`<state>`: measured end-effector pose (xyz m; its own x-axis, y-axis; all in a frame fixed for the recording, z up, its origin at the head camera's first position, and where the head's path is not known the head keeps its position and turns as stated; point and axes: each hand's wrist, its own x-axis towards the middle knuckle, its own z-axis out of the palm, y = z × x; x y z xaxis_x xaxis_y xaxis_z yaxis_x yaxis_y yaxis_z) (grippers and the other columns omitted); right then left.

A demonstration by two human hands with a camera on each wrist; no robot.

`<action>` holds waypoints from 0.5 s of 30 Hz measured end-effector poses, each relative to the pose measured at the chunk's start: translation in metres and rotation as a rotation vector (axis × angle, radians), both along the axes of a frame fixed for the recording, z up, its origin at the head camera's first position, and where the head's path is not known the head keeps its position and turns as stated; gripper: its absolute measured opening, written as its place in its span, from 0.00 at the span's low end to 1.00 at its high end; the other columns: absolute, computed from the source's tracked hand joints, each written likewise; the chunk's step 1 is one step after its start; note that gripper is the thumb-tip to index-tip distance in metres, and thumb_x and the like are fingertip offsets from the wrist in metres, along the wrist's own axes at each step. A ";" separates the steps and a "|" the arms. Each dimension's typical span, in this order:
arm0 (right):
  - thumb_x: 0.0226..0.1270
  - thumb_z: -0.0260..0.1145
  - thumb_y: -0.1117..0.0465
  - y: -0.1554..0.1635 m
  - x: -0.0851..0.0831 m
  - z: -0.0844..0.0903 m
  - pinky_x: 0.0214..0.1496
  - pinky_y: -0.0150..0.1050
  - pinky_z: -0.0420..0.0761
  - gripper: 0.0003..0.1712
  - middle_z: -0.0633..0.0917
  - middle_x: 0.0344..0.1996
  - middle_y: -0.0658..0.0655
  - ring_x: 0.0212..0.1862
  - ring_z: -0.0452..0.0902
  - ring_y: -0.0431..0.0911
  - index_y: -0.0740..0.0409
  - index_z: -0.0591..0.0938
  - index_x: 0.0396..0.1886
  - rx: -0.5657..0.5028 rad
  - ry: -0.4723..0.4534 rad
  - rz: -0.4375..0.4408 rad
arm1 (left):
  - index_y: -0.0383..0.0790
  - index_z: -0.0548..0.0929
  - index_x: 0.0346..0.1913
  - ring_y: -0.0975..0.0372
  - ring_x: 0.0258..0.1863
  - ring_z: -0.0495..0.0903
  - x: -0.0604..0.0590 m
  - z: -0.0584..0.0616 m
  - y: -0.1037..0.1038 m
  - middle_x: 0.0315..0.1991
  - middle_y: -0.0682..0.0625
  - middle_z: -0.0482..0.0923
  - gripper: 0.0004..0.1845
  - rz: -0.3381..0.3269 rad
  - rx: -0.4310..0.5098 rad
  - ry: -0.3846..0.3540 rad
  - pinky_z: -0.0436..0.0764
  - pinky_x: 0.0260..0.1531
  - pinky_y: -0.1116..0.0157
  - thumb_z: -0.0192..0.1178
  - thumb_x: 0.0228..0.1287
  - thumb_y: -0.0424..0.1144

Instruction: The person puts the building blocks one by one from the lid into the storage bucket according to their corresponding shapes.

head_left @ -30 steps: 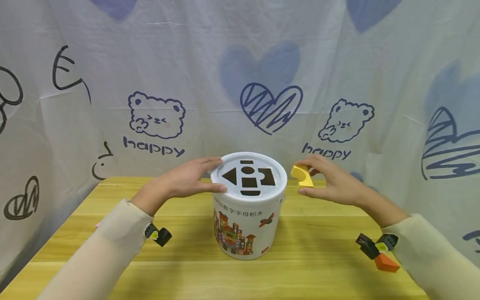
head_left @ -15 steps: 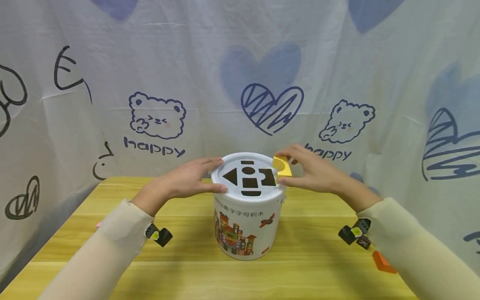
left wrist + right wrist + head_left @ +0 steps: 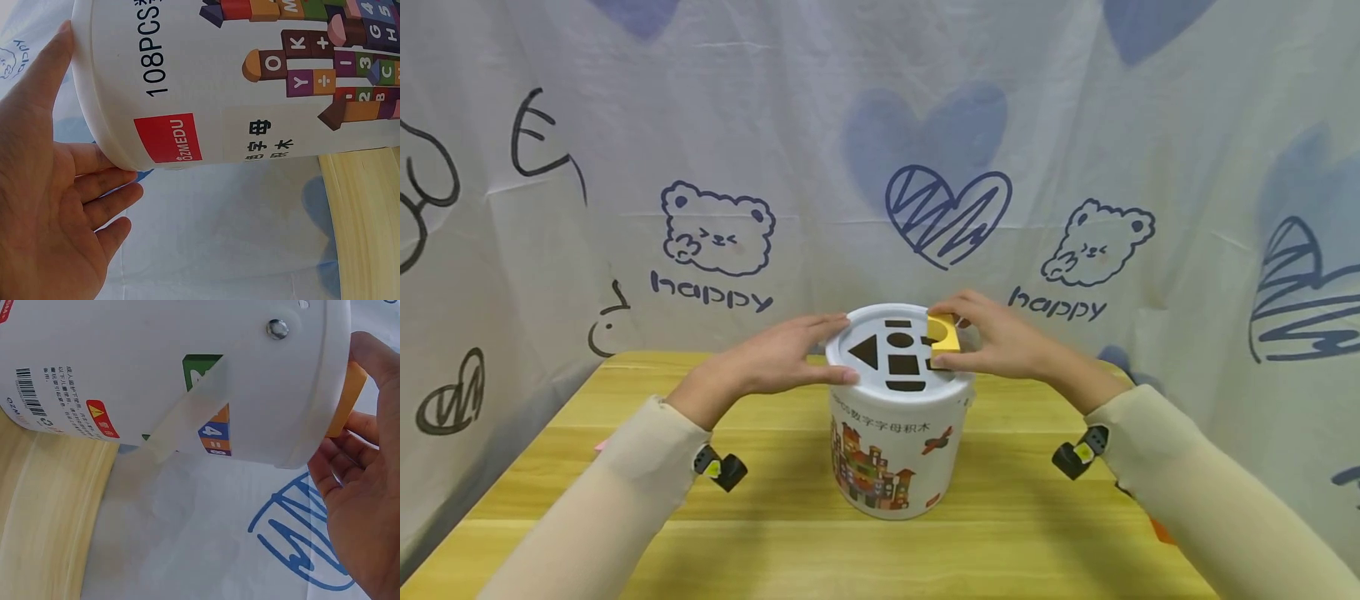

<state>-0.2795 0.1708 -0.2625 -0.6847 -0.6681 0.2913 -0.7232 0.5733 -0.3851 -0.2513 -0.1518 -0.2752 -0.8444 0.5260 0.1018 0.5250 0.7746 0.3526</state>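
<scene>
Right hand (image 3: 1000,337) pinches yellow arch block (image 3: 951,337) over the slot (image 3: 933,365) at three o'clock, seemingly aligning; contact unclear. Left hand (image 3: 771,356), wide, braces nine. Next, probably: square, lower.

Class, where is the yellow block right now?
In the head view, the yellow block is pinched in the right hand, over the right side of the white lid.

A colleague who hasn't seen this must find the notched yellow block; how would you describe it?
Start at the white cylindrical bucket on the yellowish wooden table. Over the right side of its round white lid in the head view, the person's right hand pinches a yellow block. Its yellow colour and curved notch set it apart from the dark cut-out holes nearby.
</scene>
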 end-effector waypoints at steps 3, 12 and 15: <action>0.55 0.75 0.43 -0.002 -0.001 -0.002 0.57 0.53 0.76 0.40 0.75 0.53 0.53 0.53 0.71 0.47 0.57 0.75 0.64 -0.005 -0.012 -0.004 | 0.45 0.58 0.76 0.48 0.73 0.55 0.000 0.001 0.000 0.76 0.46 0.54 0.55 0.001 0.000 -0.003 0.56 0.68 0.41 0.54 0.53 0.77; 0.55 0.74 0.41 -0.005 -0.001 -0.008 0.56 0.51 0.77 0.40 0.75 0.53 0.51 0.54 0.71 0.47 0.56 0.75 0.63 0.010 -0.045 -0.028 | 0.46 0.59 0.76 0.49 0.73 0.55 0.000 0.001 0.001 0.76 0.48 0.54 0.55 0.008 -0.010 -0.004 0.56 0.69 0.42 0.53 0.52 0.78; 0.56 0.73 0.41 -0.005 -0.001 -0.010 0.55 0.50 0.78 0.40 0.74 0.53 0.51 0.53 0.71 0.47 0.56 0.74 0.64 0.016 -0.055 -0.034 | 0.45 0.59 0.76 0.47 0.73 0.55 0.000 0.001 0.000 0.76 0.47 0.55 0.55 0.001 -0.008 0.002 0.56 0.68 0.41 0.54 0.53 0.77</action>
